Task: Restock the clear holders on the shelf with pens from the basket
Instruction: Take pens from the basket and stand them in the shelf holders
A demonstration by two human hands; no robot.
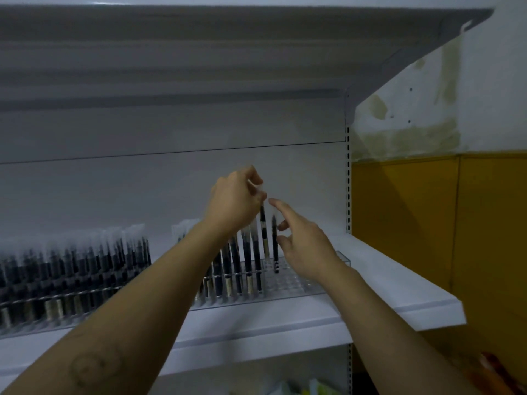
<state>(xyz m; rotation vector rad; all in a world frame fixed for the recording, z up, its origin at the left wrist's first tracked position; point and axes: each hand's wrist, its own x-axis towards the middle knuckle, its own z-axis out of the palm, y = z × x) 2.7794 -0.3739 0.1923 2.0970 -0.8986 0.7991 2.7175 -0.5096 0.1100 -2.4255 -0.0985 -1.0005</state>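
Black-barrelled pen [263, 223], clear cap on top, hangs upright from the left grip [233, 201], which pinches it at the capped upper end. Its tip is just above the right-hand clear holder [299, 280] on the shelf [385, 280]. The right grip [305, 246] is unclenched with fingers spread. It is holding nothing and sits just beside a lone pen [275, 246] standing in the holder. Contact with that pen: cannot tell.

Handling, judged: pen is light, stiff and slender, and the smooth plastic is likely a little slippery. The cap may pull off if it takes the load, so hold just below the cap, on the barrel, and guide the tip straight into a hole. The holder looks rigid but light, and a sideways push could shift it.

Counts:
- Holders: two. The left holder [71, 303] is packed.
- Pens in hand: one.
- Pens in holders: rows too blurred and partly hidden by the forearm to count.
- Right holder: open holes remain at its right end.
- Basket: not in view.
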